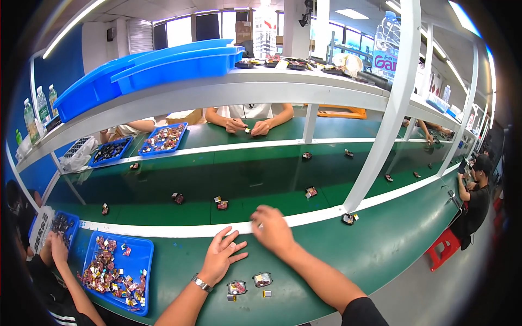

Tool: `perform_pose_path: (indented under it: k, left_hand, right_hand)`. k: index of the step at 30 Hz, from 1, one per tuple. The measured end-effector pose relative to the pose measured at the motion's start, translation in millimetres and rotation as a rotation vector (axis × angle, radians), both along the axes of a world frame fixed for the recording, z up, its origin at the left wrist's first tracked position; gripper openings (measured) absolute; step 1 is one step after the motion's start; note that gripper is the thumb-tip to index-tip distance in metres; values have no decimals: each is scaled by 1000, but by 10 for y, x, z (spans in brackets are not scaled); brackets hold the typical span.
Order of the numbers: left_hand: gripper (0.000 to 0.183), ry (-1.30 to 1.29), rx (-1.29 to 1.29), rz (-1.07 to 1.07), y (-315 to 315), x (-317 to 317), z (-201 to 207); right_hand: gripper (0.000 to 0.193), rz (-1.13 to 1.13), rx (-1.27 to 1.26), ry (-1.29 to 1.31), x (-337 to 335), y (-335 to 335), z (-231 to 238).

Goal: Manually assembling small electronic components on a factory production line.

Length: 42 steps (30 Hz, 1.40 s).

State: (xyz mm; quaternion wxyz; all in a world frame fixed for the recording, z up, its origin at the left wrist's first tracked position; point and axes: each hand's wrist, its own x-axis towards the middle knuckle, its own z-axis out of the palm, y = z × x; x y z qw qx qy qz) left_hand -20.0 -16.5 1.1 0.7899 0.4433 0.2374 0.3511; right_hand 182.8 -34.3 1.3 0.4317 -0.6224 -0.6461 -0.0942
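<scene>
My left hand, with a metal-band watch on its wrist, hovers above the green table with fingers spread and nothing in them. Just right of it, my right hand is over the white rail, its fingers bent together. A small pale spot shows between them, but I cannot make out what it is. Below my hands lie two small black-framed electronic assemblies, a left one and a right one. Each has a small silver, yellow-edged piece beside it, one on the left and one on the right.
A blue tray full of small wired parts stands left, near another person's hand. Beyond the rail, a dark green belt carries scattered assemblies. A metal post rises at right, holding a shelf with blue trays. Someone works opposite.
</scene>
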Motion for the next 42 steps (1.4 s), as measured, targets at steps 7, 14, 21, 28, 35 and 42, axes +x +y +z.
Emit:
perform_pose_path:
  k: [7,14,21,28,35,42]
  left_hand:
    - [41,35,54,-116,64,-22,-53]
    - [34,24,68,-132,95,-93,-48]
    - [30,67,83,-162,98,-48,-62]
    - [28,44,70,-173,102,-33,-81]
    - [27,51,78,-178,116,-48,-115]
    - [29,89,100,-209,127,-45,-125]
  right_hand:
    - [21,-163,-190,147,945,490,-227]
    - [35,-573,-12,88,1610,138,-195]
    - [67,-602,-277,271,1961,-135,-330]
    - [53,-656,-269,289,2053,-45,-314]
    - [52,-699,-292,198,1958,-43,-379]
    - [62,-683,-276,298,1914,40,-292]
